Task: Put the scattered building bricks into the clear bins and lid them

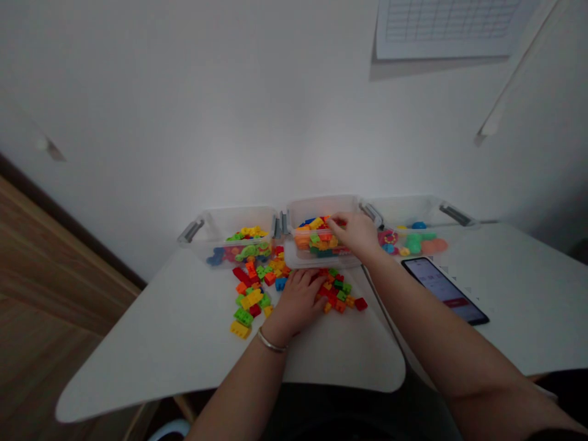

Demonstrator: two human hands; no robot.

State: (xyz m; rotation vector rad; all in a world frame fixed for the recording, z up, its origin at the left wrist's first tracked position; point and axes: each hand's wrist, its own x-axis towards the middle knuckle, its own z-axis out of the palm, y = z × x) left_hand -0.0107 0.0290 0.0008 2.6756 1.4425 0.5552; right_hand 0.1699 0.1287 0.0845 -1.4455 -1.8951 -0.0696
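Observation:
Over a pile of colourful toy bricks (pixel 250 299) on the white table, my left hand (pixel 301 301) lies palm down with its fingers apart, touching bricks. Its wrist wears a bangle. My right hand (pixel 358 234) reaches over the front right of the middle clear plastic box (pixel 321 205). Thumb and forefinger are drawn toward each other above the bricks in that box; whether something small is between them is hidden. Inside this box lie orange, yellow, red and blue bricks (pixel 316 236). More loose bricks (pixel 340 294) spread to the right of my left hand.
A left clear box (pixel 239 215) holds bricks and coloured toy pieces. In the right clear box (pixel 404 211) are green, orange and blue pieces. A phone (pixel 443 291) lies by my right forearm. Behind stands a wall with a printed sheet (pixel 445 30). Two white tabletops (pixel 174 343) meet here.

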